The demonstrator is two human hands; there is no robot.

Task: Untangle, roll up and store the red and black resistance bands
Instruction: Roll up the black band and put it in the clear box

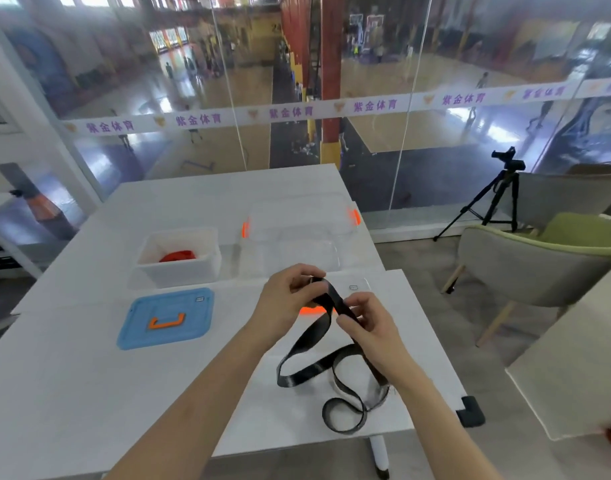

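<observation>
The black resistance band (312,336) hangs from both hands above the white table (72,393), and its loose loops lie on the tabletop near the front right corner. My left hand (290,296) grips the band's upper end, fingers curled round a small rolled part. My right hand (364,322) pinches the strap just beside it. The red band (177,255) lies rolled inside the small white bin (179,271) at the back left.
A blue lid (165,318) with an orange handle lies in front of the white bin. A clear storage box (297,237) with orange clips stands behind my hands. To the right are a grey-green chair (525,268) and a camera tripod (498,202). A glass wall rises beyond the table.
</observation>
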